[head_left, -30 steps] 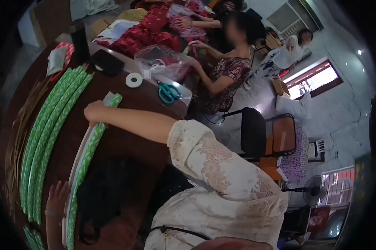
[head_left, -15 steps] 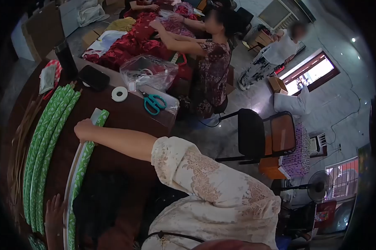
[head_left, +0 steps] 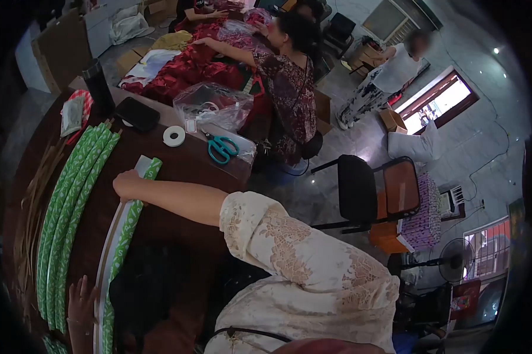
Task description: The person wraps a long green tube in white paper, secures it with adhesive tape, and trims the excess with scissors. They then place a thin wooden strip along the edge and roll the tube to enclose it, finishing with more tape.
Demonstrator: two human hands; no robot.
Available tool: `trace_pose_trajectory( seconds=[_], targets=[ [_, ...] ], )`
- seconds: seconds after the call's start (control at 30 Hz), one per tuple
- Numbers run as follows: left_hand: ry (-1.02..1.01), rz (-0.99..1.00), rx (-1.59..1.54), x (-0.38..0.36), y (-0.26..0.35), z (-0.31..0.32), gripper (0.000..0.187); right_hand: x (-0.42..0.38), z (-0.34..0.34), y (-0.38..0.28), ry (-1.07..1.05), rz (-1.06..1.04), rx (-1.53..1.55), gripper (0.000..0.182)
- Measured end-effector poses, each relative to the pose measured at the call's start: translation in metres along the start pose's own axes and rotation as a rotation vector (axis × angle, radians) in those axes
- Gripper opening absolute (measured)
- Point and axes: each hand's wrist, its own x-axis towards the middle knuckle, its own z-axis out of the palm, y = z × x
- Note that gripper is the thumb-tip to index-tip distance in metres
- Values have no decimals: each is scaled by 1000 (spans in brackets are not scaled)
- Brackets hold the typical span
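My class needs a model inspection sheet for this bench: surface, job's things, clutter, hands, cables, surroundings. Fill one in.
Surface: dark brown table, partly covered.
Job's things: green-and-white strip, near end out of view; green patterned tubes lying alongside.
Clutter: teal-handled scissors, white roll, black case, dark cylinder.
Hands: right hand closed on the strip near its far end; left hand open beside it, contact unclear.
Cables: thin dark cord at the view's right; none seen across the strip.
Surroundings: black chair, fan, co-worker by red fabric.
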Motion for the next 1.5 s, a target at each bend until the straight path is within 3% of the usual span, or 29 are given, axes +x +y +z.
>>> trace_pose_trajectory(
  seconds=[0.07, 0.13, 0.27, 0.47, 0.73, 0.93, 1.1, 1.5],
  targets=[
    [-8, -7, -15, 10, -26, 24, 119, -4, -3, 0, -1, 7, -4, 29],
    [554, 333, 653, 43, -99, 95, 118, -7, -4, -1, -7, 12, -10, 29],
    [450, 293, 493, 40, -93, 92, 115, -8, -4, 0, 52, -16, -50, 30],
    [545, 164, 684, 67, -138, 140, 123, -4, 0, 1, 64, -26, -67, 29],
    [500, 2, 543, 53, -140, 141, 109, -2, 3, 4, 40, -45, -34, 30],
    [472, -180, 312, 31, -128, 135, 99, 1, 11, 5, 184, -75, -45, 28],
    [485, -351, 134, 11, -112, 132, 90, 0, 5, 3, 73, -60, -80, 26],
    [615, -633, -111, -20, -85, 130, 69, 0, 1, -2, 53, -9, -117, 26]
  ],
)
